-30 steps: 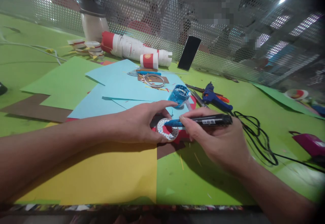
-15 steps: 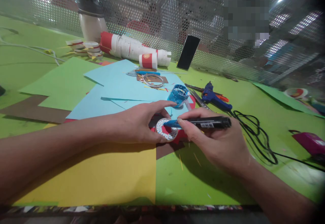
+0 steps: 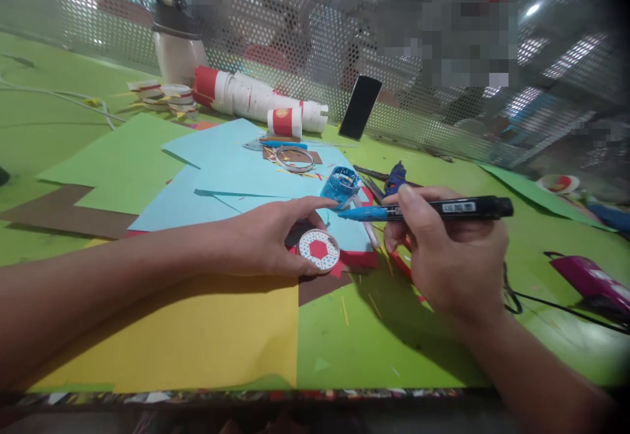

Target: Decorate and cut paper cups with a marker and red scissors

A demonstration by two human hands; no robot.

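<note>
My left hand (image 3: 268,237) has its thumb and fingers curled around a small round disc (image 3: 317,249), white with blue dots and a red hexagon in the middle. The thumb presses on the disc's near edge; some fingers behind it are hidden. In my right hand (image 3: 447,257) is a black marker pen (image 3: 472,208), its left end coated in blue paint. That painted end is up and to the right of the disc, apart from it, close to a small jar of blue paint (image 3: 339,186).
Coloured paper sheets (image 3: 236,348) cover the left. Behind them are a tape ring (image 3: 294,169), stacked paper cups (image 3: 256,96), a phone (image 3: 360,107) and a bottle (image 3: 180,50). A blue glue gun (image 3: 395,176) is partly hidden behind my right hand. A perforated screen (image 3: 275,20) borders the table.
My right hand has moved right and up with the marker pen, lifting its blue end off the disc's face. My left hand stays around the disc.
</note>
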